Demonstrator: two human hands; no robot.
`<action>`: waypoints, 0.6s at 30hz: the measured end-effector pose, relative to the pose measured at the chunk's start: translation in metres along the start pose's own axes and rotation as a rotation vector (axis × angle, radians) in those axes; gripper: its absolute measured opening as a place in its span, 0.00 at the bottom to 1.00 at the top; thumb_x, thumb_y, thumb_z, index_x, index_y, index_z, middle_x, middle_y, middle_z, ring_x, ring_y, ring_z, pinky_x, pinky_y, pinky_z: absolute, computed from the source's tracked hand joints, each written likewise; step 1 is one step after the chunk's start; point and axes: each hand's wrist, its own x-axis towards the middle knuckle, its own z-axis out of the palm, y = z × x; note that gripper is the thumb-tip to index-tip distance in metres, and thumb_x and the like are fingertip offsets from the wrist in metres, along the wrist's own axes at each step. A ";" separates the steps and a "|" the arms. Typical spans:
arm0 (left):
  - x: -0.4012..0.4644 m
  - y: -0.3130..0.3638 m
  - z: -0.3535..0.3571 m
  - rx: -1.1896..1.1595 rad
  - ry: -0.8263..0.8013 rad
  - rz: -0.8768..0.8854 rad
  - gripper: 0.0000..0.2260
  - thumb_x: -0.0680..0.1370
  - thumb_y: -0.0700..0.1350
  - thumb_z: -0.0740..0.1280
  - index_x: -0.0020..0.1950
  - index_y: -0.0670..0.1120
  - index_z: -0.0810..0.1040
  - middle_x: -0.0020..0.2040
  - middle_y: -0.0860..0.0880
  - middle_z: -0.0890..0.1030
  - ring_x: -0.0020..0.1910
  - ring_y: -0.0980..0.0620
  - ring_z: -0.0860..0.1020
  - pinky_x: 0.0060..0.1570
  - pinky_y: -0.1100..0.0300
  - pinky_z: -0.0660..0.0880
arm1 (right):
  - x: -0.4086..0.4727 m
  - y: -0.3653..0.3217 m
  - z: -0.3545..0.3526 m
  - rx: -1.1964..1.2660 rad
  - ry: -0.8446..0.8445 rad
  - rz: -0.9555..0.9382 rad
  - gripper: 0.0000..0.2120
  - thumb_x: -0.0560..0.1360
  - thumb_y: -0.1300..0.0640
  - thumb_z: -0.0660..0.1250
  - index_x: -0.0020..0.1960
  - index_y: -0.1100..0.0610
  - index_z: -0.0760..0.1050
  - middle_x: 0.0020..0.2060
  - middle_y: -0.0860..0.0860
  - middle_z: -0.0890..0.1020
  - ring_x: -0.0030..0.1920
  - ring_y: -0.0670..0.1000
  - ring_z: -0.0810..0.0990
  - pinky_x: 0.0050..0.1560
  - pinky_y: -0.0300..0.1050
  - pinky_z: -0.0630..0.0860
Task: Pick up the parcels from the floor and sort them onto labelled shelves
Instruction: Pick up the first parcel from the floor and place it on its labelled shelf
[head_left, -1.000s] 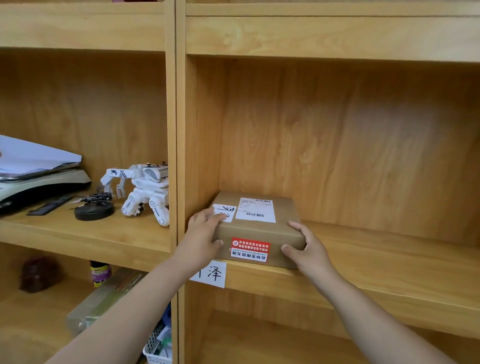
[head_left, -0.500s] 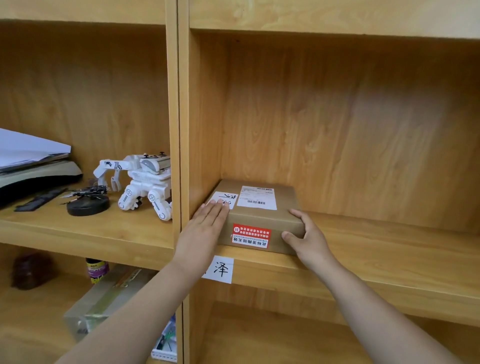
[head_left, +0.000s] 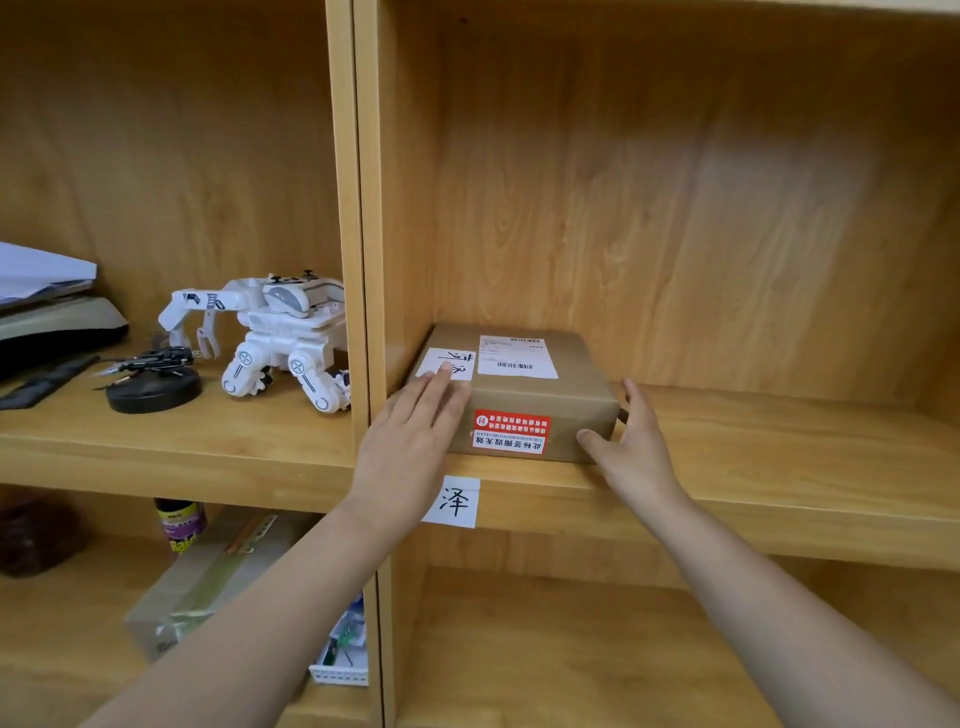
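Note:
A brown cardboard parcel (head_left: 540, 395) lies on the wooden shelf (head_left: 779, 467), tucked into its left corner against the upright. It carries a white shipping label, a handwritten white slip and a red sticker on its front. My left hand (head_left: 410, 441) lies flat with straight fingers against the parcel's front left corner. My right hand (head_left: 631, 441) is at the parcel's right front corner, thumb on the front face and fingers along its right side. A white paper label (head_left: 451, 501) with a handwritten character is stuck on the shelf's front edge below the parcel.
The left compartment holds a white toy robot (head_left: 275, 338), a black round stand (head_left: 153, 387) and a stack of papers on a device (head_left: 47, 306). Below it are a clear plastic box (head_left: 208, 577), a can (head_left: 179, 525) and a small white basket (head_left: 340, 660).
The parcel has slid deeper into the shelf's left corner. My left hand went from gripping its corner to lying flat against it. The view has moved closer.

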 end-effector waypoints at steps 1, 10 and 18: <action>-0.002 -0.001 -0.002 0.007 0.027 0.023 0.29 0.65 0.33 0.70 0.67 0.42 0.72 0.68 0.41 0.74 0.64 0.42 0.73 0.62 0.49 0.71 | -0.004 0.000 0.001 -0.051 0.036 -0.012 0.39 0.71 0.60 0.69 0.75 0.57 0.52 0.73 0.55 0.62 0.72 0.55 0.63 0.72 0.49 0.61; -0.010 0.022 0.007 -0.236 0.274 0.174 0.20 0.68 0.34 0.66 0.60 0.43 0.77 0.65 0.39 0.75 0.56 0.43 0.70 0.53 0.51 0.68 | -0.057 0.021 0.011 -0.309 0.302 -0.206 0.33 0.69 0.64 0.65 0.72 0.58 0.60 0.70 0.59 0.65 0.71 0.56 0.61 0.72 0.49 0.57; -0.052 0.090 0.045 -0.484 0.098 0.352 0.23 0.65 0.37 0.65 0.60 0.47 0.74 0.67 0.44 0.70 0.54 0.45 0.70 0.48 0.54 0.66 | -0.115 0.058 -0.010 -0.517 0.215 -0.040 0.31 0.72 0.63 0.65 0.73 0.53 0.60 0.71 0.54 0.64 0.72 0.53 0.59 0.70 0.51 0.58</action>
